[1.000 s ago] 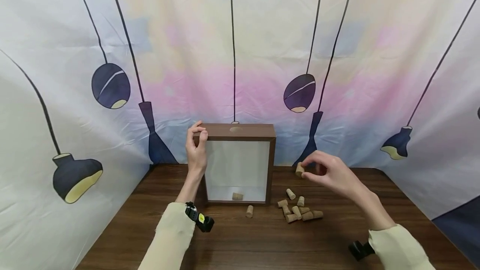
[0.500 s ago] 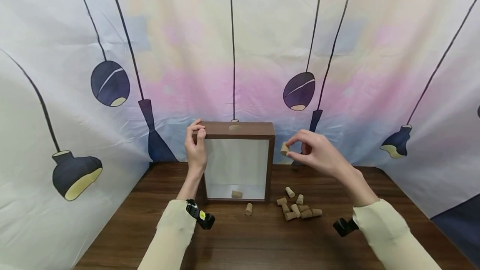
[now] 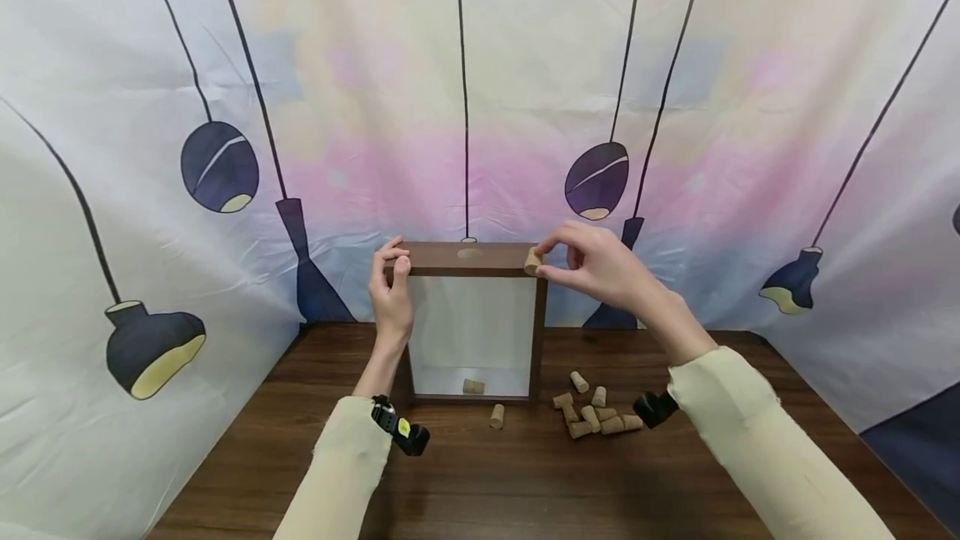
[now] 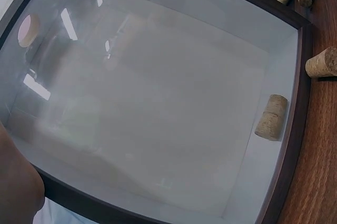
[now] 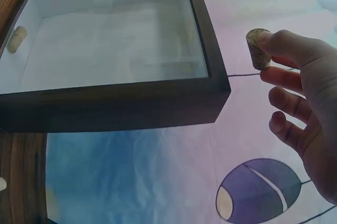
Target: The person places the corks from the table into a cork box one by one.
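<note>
A brown wooden box frame [image 3: 495,253] with a clear front stands upright on the table. Its top has a round hole [image 3: 470,254]. My left hand [image 3: 392,298] grips the upper left corner, thumb in front and fingers over the top. Between thumb and index finger, my right hand [image 3: 603,267] pinches a tapered cork [image 3: 532,262], which overlaps the box's upper right corner in the head view. The right wrist view has this cork [image 5: 258,50] beyond the top edge, the other fingers loosely bent. One cork [image 4: 271,118] lies inside on the white bottom, seen through the front.
A single cork [image 3: 497,417] stands on the wooden table [image 3: 480,482] just before the box. To its right lies a loose cluster of several corks [image 3: 591,418]. Behind the table hangs a cloth [image 3: 360,148] printed with lamps.
My right hand has risen and moved left with the cork, from above the right side of the table to the box's upper right corner. My left hand keeps its grip.
</note>
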{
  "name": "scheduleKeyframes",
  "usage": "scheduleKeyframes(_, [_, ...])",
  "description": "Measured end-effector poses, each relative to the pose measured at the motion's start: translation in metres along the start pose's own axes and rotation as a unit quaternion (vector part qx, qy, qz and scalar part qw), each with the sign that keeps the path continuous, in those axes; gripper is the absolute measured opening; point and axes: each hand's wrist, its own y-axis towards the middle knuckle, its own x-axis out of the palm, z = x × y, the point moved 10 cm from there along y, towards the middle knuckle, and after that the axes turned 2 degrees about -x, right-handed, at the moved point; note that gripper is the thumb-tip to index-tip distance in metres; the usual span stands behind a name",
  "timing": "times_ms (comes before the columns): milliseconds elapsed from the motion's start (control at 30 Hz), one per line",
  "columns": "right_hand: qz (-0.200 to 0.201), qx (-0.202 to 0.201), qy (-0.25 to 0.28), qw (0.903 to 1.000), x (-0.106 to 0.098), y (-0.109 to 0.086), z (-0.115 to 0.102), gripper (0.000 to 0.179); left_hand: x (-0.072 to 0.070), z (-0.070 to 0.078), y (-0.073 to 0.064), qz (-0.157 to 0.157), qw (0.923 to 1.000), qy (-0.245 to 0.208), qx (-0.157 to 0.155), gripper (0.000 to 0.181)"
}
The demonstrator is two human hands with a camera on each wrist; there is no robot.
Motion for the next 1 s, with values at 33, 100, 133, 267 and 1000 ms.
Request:
scheduleKeyframes(33, [-0.001, -0.002, -0.001, 1.0, 0.001, 0.005, -0.001, 0.019, -0.002, -0.005, 0.002, 0.001, 1.0, -0.001, 0.001, 0.026])
scheduleKeyframes(100, [-0.003, -0.005, -0.002, 1.0, 0.002, 0.014, -0.003, 0.018, -0.004, -0.007, 0.003, 0.003, 1.0, 0.001, 0.001, 0.026])
scheduleKeyframes(133, [-0.005, -0.004, -0.002, 1.0, 0.002, 0.019, -0.004, 0.018, -0.004, -0.007, 0.003, 0.003, 1.0, 0.001, 0.003, 0.026])
scheduleKeyframes(267, [-0.019, 0.001, 0.004, 0.9998, 0.005, 0.036, -0.006, 0.017, -0.004, -0.005, 0.004, 0.003, 1.0, 0.003, 0.007, 0.027])
scheduleKeyframes(1000, [-0.077, 0.143, 0.111, 0.9804, 0.041, 0.083, 0.018, 0.019, -0.005, 0.044, -0.005, 0.01, 0.9998, 0.005, 0.016, 0.028])
